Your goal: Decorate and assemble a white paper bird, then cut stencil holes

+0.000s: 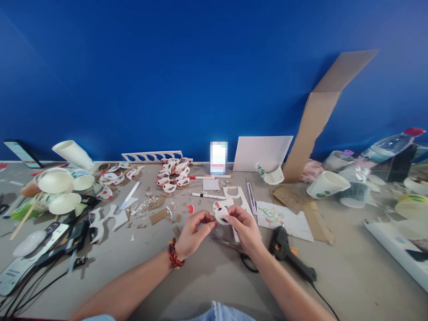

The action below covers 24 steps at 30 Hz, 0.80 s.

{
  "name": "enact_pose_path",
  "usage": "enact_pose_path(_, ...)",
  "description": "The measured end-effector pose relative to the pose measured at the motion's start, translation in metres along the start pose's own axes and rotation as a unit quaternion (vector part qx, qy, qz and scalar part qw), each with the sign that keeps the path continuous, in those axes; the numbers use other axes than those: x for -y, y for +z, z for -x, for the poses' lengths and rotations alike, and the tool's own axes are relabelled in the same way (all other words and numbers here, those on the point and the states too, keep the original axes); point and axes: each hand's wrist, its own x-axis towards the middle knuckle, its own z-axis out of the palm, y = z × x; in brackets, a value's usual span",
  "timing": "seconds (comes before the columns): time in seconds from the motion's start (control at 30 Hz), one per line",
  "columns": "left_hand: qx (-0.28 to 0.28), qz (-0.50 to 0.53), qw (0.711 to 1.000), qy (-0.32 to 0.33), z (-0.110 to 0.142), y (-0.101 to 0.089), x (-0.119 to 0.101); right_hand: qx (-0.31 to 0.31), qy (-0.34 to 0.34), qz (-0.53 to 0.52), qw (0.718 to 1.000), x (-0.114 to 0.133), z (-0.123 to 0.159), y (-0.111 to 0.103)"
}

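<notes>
Between the fingertips of my right hand (244,226) is a small white bird cutout (220,214) with a dark spot and a bit of red at its top. My left hand (196,229), with a red bead bracelet at the wrist, is closed in a pinch close to the cutout's left edge; what it pinches is too small to make out. Scissors (248,263) with black handles lie beneath my right hand. A white foam sheet with cut-out holes (247,207) lies just behind it. Several similar white birds with red parts (174,171) are piled farther back.
A black glue gun (289,252) with its cord lies at the right, near a paper with a green bird drawing (284,218). A purple cutter (250,196), a marker (207,195) and a lit phone (218,158) are ahead. Paper cups (65,203) and cables crowd the left.
</notes>
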Motion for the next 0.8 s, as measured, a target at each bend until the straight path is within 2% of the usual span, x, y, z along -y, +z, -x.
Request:
enact_pose_path(0.2, 0.007, -0.004, 1.0, 0.0, 0.001, 0.001, 0.001, 0.001, 0.0, 0.002, 1.0, -0.001, 0.0, 0.0)
enact_pose_path(0.37, 0.007, 0.034, 0.999, -0.014, 0.0, -0.001, 0.0, 0.003, -0.001, -0.001, 1.0, -0.001, -0.001, 0.0)
enact_pose_path(0.5, 0.007, 0.047, 0.998, -0.033, -0.003, -0.006, -0.006, 0.031, 0.026, 0.015, 0.999, 0.003, -0.001, 0.001)
enact_pose_path(0.67, 0.005, 0.034, 0.998, -0.061, -0.007, -0.008, -0.014, 0.055, 0.036, 0.063, 0.996, 0.006, 0.0, 0.003)
enact_pose_path(0.8, 0.03, 0.018, 0.997, -0.074, -0.007, -0.006, -0.014, 0.075, 0.027, 0.117, 0.99, 0.003, -0.001, 0.001)
